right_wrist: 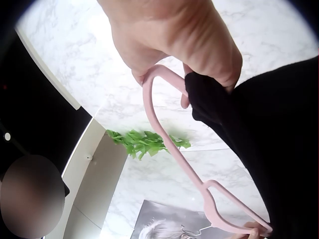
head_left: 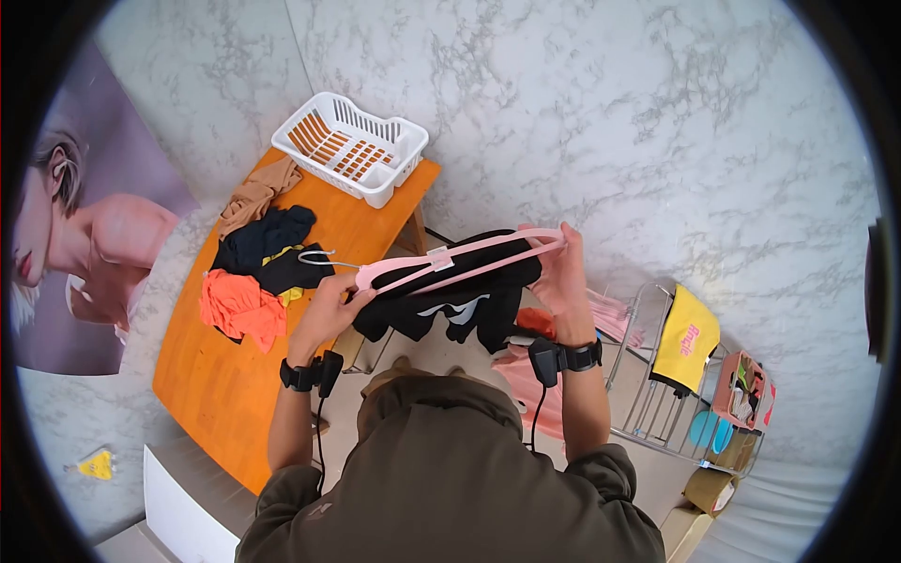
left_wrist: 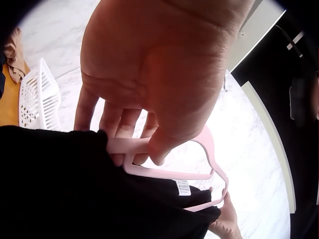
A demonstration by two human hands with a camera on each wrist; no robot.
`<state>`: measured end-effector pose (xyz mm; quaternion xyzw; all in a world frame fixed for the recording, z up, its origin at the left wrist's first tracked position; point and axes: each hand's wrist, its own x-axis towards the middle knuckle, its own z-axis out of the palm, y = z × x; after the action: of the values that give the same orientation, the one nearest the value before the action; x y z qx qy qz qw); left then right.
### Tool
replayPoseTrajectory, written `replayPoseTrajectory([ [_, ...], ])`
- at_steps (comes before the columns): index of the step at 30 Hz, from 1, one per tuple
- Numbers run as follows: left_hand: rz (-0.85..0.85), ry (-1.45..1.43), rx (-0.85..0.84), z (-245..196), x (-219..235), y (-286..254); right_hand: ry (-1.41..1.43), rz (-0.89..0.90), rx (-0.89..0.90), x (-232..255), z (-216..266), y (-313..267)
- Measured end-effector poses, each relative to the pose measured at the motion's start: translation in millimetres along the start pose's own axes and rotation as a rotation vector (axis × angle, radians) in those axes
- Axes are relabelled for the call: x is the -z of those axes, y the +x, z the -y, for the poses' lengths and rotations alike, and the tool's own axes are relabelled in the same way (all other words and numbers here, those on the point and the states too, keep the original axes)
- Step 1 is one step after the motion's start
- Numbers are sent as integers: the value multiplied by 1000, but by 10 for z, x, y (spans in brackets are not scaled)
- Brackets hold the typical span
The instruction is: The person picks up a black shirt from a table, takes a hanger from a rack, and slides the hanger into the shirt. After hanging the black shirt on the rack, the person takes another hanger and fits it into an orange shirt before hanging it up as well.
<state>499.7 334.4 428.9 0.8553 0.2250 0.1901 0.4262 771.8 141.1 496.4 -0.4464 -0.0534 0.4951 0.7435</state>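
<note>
Orange bench [head_left: 211, 422] at left; black garment [head_left: 507, 291], held aloft; slender pink hanger [right_wrist: 172, 144], garment meeting both held ends. Probable fault: garment slides off (hanger looks smooth) should right grip [head_left: 563, 281] slacken or left grip [head_left: 328, 314] tilt. Hanger spans both grips: left pinches bar beside garment, right clasps curved opposite end, touching garment.

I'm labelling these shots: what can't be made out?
Left wrist: print on the white tag, too small.
Left wrist: full shape of the black garment, cut off by left and bottom edges.
Right wrist: most of the left hand, cut off by the bottom edge.
Head: contents of the pink basket, too small.
</note>
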Motion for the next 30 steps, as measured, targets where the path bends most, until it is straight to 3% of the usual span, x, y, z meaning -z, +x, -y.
replayPoseTrajectory([
  [1, 1, 0, 0, -38, -23, 37, 1, 0, 0, 31, 8, 13],
  [3, -160, -84, -98, -124, -72, 94, 25, 150, 29, 135, 14, 63],
  [6, -158, -161, -90, -107, -105, 114, 102, 257, 46, 200, -24, 101],
  [12, -279, -224, -112, -152, -180, 62, 100, 236, 103, 166, -60, 135],
  [16, -194, -234, -46, 0, -58, -6, 37, 218, 68, 305, -82, 208],
  [20, -60, -91, -41, -64, 65, 11, -173, 207, 62, 559, -253, 403],
  [22, 36, -110, 69, -116, 64, -7, -222, 221, 46, 721, -431, 525],
  [24, 79, -113, -30, -122, -43, 4, -635, 172, 156, 845, -622, 656],
  [26, 198, 12, -8, -293, -51, 30, -684, 162, 188, 780, -813, 661],
  [28, 205, 57, -25, -268, -139, 63, -1025, 154, 342, 658, -904, 592],
  [30, 215, 101, -43, -239, -259, 73, -1096, 155, 356, 569, -963, 545],
])
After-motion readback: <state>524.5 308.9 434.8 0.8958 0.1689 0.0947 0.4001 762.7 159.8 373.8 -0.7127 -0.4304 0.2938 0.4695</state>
